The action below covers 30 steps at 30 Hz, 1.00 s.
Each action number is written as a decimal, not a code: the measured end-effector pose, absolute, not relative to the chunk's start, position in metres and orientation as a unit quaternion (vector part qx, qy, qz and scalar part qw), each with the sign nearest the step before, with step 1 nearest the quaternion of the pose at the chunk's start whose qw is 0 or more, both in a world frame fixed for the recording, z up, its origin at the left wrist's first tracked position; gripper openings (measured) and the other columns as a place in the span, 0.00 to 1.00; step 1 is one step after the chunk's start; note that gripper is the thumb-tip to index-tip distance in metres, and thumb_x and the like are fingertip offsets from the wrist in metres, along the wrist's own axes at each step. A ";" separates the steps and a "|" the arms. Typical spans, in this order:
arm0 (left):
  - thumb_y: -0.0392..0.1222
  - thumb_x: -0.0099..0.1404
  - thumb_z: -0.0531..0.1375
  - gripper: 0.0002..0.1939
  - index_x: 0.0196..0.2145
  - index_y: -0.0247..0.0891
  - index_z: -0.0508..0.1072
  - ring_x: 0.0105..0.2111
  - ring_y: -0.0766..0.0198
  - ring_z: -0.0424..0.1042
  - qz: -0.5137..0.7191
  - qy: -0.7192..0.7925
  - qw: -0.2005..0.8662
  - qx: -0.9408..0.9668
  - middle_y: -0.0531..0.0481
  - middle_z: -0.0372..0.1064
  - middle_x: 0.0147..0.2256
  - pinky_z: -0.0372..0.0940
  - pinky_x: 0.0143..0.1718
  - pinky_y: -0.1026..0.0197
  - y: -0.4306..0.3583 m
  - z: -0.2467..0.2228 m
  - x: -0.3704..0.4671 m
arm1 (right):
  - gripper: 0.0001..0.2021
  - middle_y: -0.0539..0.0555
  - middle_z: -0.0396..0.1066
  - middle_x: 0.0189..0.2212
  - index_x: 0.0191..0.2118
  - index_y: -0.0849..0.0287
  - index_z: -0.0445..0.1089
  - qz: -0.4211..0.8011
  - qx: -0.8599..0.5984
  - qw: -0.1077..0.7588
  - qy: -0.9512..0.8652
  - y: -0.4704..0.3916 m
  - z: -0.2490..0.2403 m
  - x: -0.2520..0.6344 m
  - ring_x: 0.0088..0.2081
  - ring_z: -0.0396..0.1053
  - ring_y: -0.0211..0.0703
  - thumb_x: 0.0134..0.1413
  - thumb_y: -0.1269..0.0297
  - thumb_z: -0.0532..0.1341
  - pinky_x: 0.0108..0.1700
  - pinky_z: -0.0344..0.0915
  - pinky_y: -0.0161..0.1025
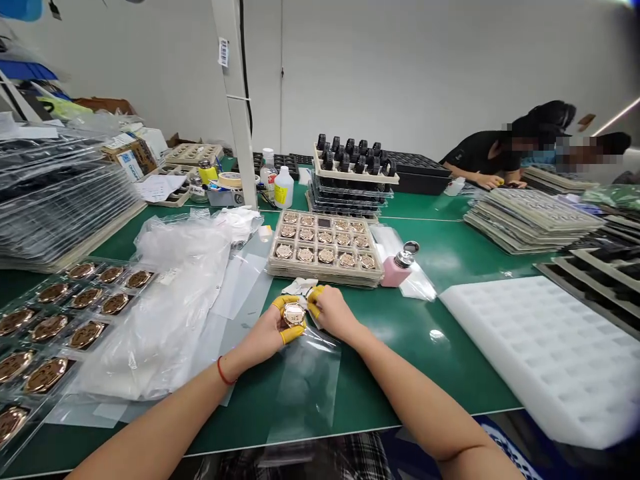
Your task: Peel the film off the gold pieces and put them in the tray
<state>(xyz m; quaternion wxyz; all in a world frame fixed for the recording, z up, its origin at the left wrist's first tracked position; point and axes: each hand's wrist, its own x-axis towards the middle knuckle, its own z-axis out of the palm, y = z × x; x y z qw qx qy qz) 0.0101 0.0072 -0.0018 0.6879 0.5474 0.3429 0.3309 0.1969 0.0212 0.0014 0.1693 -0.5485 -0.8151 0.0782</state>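
My left hand point(274, 328), in yellow finger cots, is closed around a gold watch case point(294, 313) with its shiny round face turned up. Close beside it, my right hand point(330, 308) also wears yellow finger cots. Its fingers pinch a white cloth or tissue point(303, 301) at the edge of the watch case. More of this white material lies behind the hands. Under them, a clear plastic sheet point(309, 380) lies on the green table point(370, 393). Just beyond stands a stack of beige trays point(325, 272), the top one filled with gold watch cases.
A pink pump bottle point(397, 270) stands right of the trays. White foam point(545, 347) lies at right, plastic bags point(165, 313) at left. A clear tray of rose-gold parts point(65, 313) sits far left. A white post point(240, 120) rises behind; co-workers point(487, 153) sit at back right.
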 end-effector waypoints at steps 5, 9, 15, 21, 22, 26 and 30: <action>0.39 0.55 0.63 0.22 0.47 0.40 0.62 0.42 0.59 0.68 0.330 0.351 0.622 0.617 0.47 0.66 0.43 0.63 0.44 0.57 0.006 0.004 0.009 | 0.03 0.53 0.67 0.37 0.34 0.56 0.68 0.120 -0.409 0.316 -0.848 0.002 0.015 0.185 0.40 0.61 0.44 0.57 0.66 0.57 0.44 0.56 0.43; 0.39 0.57 0.61 0.18 0.46 0.40 0.63 0.41 0.59 0.68 0.314 0.355 0.605 0.639 0.48 0.67 0.43 0.64 0.44 0.56 0.002 0.005 0.010 | 0.07 0.53 0.67 0.32 0.35 0.55 0.69 0.106 -0.394 0.324 -0.853 -0.001 0.010 0.178 0.37 0.60 0.45 0.59 0.67 0.53 0.41 0.55 0.44; 0.39 0.55 0.63 0.24 0.49 0.41 0.63 0.43 0.57 0.68 0.318 0.373 0.593 0.639 0.46 0.67 0.45 0.64 0.44 0.57 0.006 0.003 0.007 | 0.06 0.53 0.68 0.30 0.35 0.54 0.68 0.132 -0.389 0.329 -0.851 -0.005 0.006 0.179 0.35 0.60 0.45 0.59 0.66 0.54 0.41 0.56 0.44; 0.39 0.56 0.62 0.21 0.48 0.40 0.63 0.39 0.60 0.70 0.318 0.374 0.651 0.579 0.48 0.68 0.40 0.66 0.42 0.57 0.006 -0.001 0.011 | 0.06 0.53 0.68 0.30 0.33 0.56 0.67 0.174 -0.476 0.387 -0.770 0.010 -0.001 0.187 0.36 0.63 0.46 0.58 0.65 0.54 0.40 0.59 0.44; 0.38 0.56 0.62 0.23 0.48 0.40 0.62 0.40 0.60 0.70 0.335 0.385 0.650 0.564 0.48 0.68 0.41 0.66 0.43 0.57 0.007 -0.001 0.012 | 0.05 0.54 0.69 0.32 0.34 0.56 0.67 0.193 -0.498 0.399 -0.745 0.012 -0.001 0.190 0.37 0.63 0.46 0.58 0.64 0.55 0.40 0.60 0.44; 0.37 0.52 0.65 0.28 0.49 0.41 0.60 0.42 0.62 0.70 0.444 0.410 0.627 0.491 0.49 0.66 0.44 0.65 0.47 0.57 0.016 0.004 0.007 | 0.13 0.55 0.68 0.43 0.47 0.54 0.65 0.269 -0.497 0.375 -0.735 0.013 0.008 0.201 0.45 0.64 0.47 0.56 0.60 0.57 0.47 0.62 0.44; 0.41 0.54 0.65 0.28 0.49 0.40 0.57 0.43 0.59 0.71 0.507 0.392 0.618 0.455 0.48 0.67 0.41 0.67 0.45 0.55 0.021 0.015 0.000 | 0.09 0.53 0.70 0.44 0.45 0.52 0.68 0.193 -0.432 0.330 -0.817 0.003 0.015 0.198 0.46 0.65 0.47 0.58 0.64 0.57 0.49 0.60 0.47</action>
